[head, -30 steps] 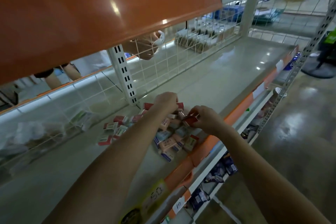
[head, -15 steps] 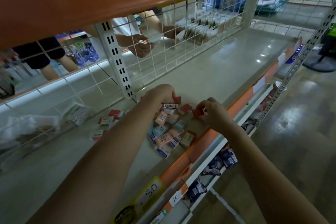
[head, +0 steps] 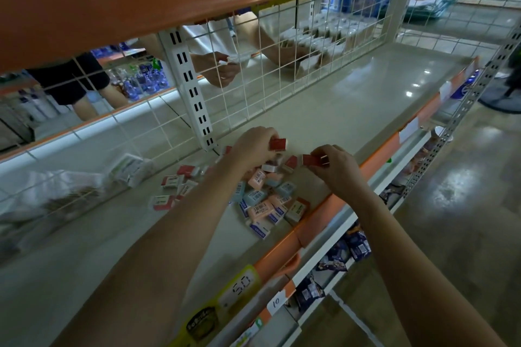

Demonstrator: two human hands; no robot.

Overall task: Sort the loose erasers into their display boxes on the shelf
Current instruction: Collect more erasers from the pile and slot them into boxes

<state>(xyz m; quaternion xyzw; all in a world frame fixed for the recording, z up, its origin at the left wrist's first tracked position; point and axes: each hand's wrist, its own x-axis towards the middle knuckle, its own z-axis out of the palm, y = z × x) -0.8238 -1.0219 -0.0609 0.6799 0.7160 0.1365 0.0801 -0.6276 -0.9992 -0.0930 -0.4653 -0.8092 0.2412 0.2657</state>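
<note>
Head view, hands [head: 296,155] pinching red erasers [head: 311,160]

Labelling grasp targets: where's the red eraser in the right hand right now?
Head view, right of centre: the red eraser is pinched in the right hand, above the eraser pile, near the shelf's orange front edge.

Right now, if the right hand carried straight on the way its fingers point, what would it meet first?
The right hand, pinching a red eraser, points left toward the left hand. It would probably meet the red eraser held there first. Only bare shelf shows in the gap, though depth is unclear.
</note>
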